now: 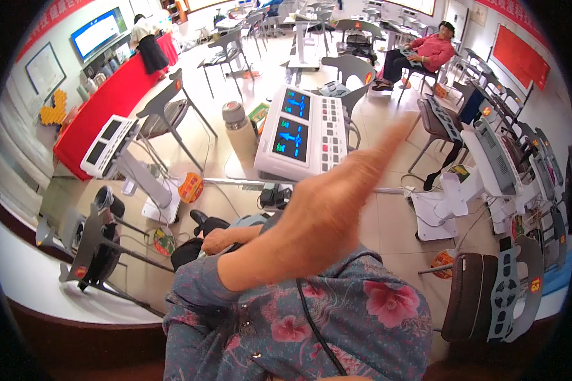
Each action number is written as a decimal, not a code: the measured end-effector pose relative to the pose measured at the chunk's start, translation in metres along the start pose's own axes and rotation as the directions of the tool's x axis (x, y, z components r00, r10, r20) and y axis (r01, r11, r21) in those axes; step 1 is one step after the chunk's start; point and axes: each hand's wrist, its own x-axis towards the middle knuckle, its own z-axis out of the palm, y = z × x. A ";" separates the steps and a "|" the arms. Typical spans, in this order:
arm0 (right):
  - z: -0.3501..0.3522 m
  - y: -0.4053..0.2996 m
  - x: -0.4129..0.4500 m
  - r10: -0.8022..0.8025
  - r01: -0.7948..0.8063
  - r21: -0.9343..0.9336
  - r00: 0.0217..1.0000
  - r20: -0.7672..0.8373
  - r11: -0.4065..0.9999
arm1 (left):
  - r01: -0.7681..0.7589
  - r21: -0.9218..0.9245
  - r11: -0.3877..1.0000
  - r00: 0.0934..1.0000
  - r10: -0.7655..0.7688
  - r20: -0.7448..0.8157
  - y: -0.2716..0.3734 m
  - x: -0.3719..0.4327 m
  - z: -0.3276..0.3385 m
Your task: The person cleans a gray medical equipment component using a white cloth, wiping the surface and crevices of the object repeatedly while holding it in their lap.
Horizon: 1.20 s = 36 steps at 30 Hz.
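My left hand (324,214) is raised in front of a white control console (291,162). One blurred finger stretches to the upper right; the other fingers are mostly hidden, and nothing shows in the hand. The console has two lit blue-and-green displays and rows of buttons, its lower right corner covered by the hand. Left of it stands a beige vacuum flask (240,133) with a grey lid. Low behind the raised forearm, what looks like my right hand (215,241) rests near the lap, its fingers curled; whether it holds anything is hidden. A black cord hangs over the floral shirt.
A second console on a stand (159,193) is at left, near grey chairs (164,107). More consoles (493,157) and chairs line the right side, with cables on the floor. One person (434,50) sits at the back right; another (148,43) stands by a red-covered table (109,105).
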 end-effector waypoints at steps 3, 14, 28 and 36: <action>0.012 0.019 -0.039 0.154 -0.148 0.082 0.986 -0.069 0.986 | -0.594 0.324 0.736 0.742 0.657 -0.132 0.005 0.039 0.023; 0.059 0.040 -0.084 0.355 -0.308 0.302 0.928 -0.115 0.902 | -0.262 0.397 0.880 0.964 0.254 0.073 0.004 0.065 0.043; 0.060 0.037 -0.078 0.350 -0.291 0.338 0.928 -0.127 0.895 | -0.408 0.172 0.896 0.913 0.403 0.068 0.004 0.050 0.043; 0.071 0.035 -0.072 0.346 -0.275 0.363 0.927 -0.144 0.890 | -0.118 0.161 0.980 0.976 0.084 0.199 -0.036 0.033 0.051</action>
